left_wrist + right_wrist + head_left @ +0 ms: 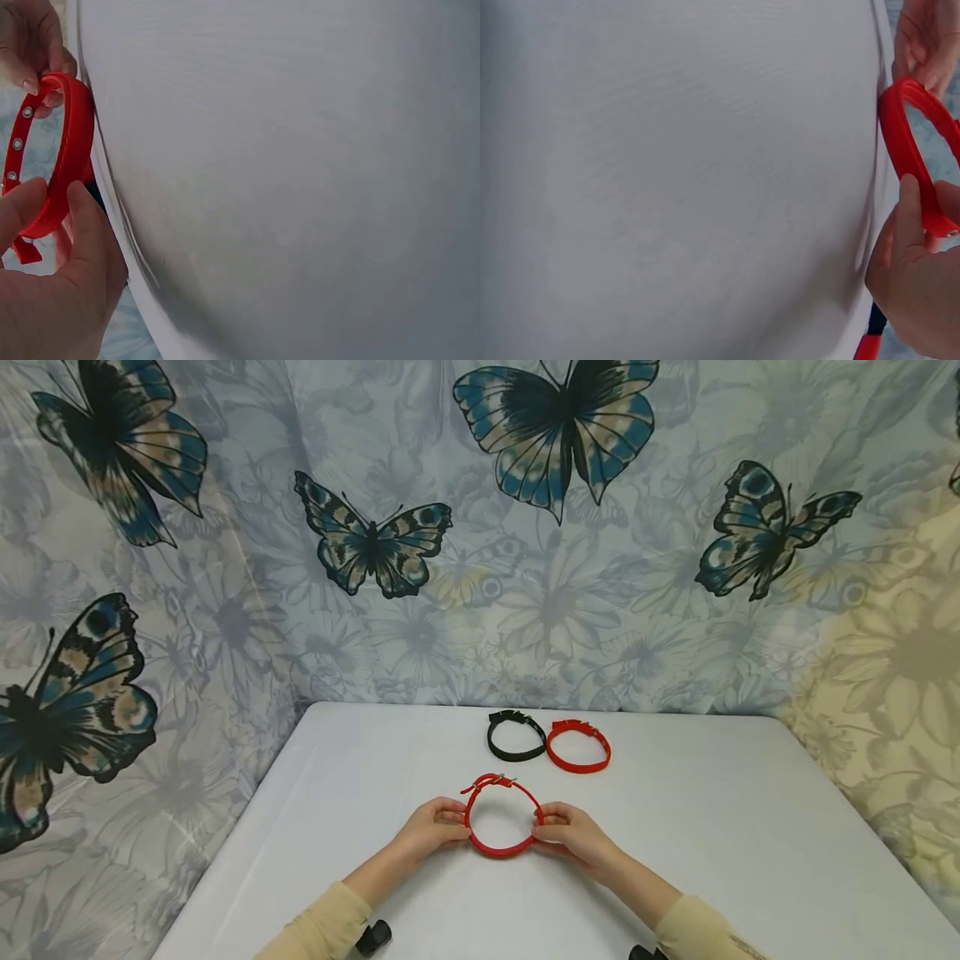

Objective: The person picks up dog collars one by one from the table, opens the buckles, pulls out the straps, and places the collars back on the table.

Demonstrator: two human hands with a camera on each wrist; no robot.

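At either side of a red collar [500, 852], the fingers of the left hand [429, 829] and of the right hand [577, 837] pinch the band, thumb against fingertips, so that it hangs between them as a round, closed loop. Its buckle [504, 782] sits at the top of the ring in the head view, on the side away from the person, and the strap's loose end [467, 790] sticks out to the left there. Metal-rimmed eyelets [17, 143] show along part of the strap in the left wrist view. The collar is over the near half of a white bench [697, 810]; whether its lower edge touches the surface I cannot tell. Beyond the hands, toward the back edge, lie a black collar [519, 756] and, to its right, a second red collar [581, 768], each formed into a ring, touching or just beside one another. Nearer the person, pale yellow sleeves [324, 927] cover the forearms, with a dark object [373, 937] beside the left cuff. Behind the bench stands a grey-blue floral cloth [525, 652] printed with large butterflies [372, 550].
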